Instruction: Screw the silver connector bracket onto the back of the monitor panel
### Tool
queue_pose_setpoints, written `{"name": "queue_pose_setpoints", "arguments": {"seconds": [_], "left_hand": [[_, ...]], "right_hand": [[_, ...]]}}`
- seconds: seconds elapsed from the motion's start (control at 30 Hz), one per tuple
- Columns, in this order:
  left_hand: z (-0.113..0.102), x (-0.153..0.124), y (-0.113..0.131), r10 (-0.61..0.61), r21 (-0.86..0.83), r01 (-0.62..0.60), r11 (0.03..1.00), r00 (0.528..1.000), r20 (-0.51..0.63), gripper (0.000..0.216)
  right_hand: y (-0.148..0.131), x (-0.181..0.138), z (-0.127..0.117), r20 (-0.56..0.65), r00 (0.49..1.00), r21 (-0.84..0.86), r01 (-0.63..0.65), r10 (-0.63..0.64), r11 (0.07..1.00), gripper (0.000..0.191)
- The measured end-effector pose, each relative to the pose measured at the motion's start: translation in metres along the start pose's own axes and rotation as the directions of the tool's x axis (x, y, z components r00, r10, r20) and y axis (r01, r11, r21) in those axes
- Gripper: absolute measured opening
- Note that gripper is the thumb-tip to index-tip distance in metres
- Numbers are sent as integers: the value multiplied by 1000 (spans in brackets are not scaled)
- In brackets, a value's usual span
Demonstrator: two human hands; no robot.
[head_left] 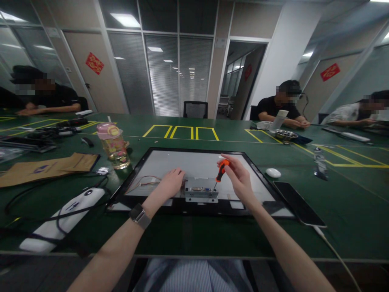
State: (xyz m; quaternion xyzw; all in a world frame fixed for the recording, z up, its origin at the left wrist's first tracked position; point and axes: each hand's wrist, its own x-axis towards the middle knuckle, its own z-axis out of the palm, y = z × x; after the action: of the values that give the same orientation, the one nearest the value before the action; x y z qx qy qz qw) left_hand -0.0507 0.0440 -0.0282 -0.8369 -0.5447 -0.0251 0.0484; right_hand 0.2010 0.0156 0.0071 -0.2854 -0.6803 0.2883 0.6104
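Note:
A flat display panel (197,163) with a black frame lies on the table in front of me. Near its front edge sits a metal port box (199,194) with connector sockets on its face. My left hand (172,183) holds the box's left end, its fingertips partly hidden behind it. My right hand (240,176) is closed around an orange and black screwdriver (223,169), tilted with its shaft pointing down. The screwdriver's tip reaches the right part of the box; whether it sits on a screw is too small to tell. Thin wires (146,178) lie on the panel's left.
Right of the panel are a phone (299,202) with a cable and a white mouse-like case (273,173). On the left stand a pink-lidded cup (113,146), a white power strip (65,221) with cables, and a brown paper bag (45,168). Other people sit across the table.

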Motion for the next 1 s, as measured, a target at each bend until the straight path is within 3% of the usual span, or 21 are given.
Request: {"name": "queue_pose_setpoints", "arguments": {"seconds": [0.2,0.4,0.6,0.77,1.0], "left_hand": [[4,0,-2,16,5,-16,1000,1000,-2,33],[3,0,-2,10,0,-10,1000,1000,-5,33],[2,0,-2,9,2,-9,1000,1000,4,34],[5,1,-3,13,-7,-13,1000,1000,-10,34],[5,1,-3,7,-1,-7,1000,1000,-6,34]], "right_hand": [[-2,0,-1,30,999,44,-14,13,999,25],[-2,2,-2,-107,993,-44,41,-46,998,11],[2,2,-4,-6,1000,94,-13,14,996,23],[4,3,-4,-24,999,129,-27,31,991,13],[-1,6,0,26,983,362,-177,180,915,21]]}}
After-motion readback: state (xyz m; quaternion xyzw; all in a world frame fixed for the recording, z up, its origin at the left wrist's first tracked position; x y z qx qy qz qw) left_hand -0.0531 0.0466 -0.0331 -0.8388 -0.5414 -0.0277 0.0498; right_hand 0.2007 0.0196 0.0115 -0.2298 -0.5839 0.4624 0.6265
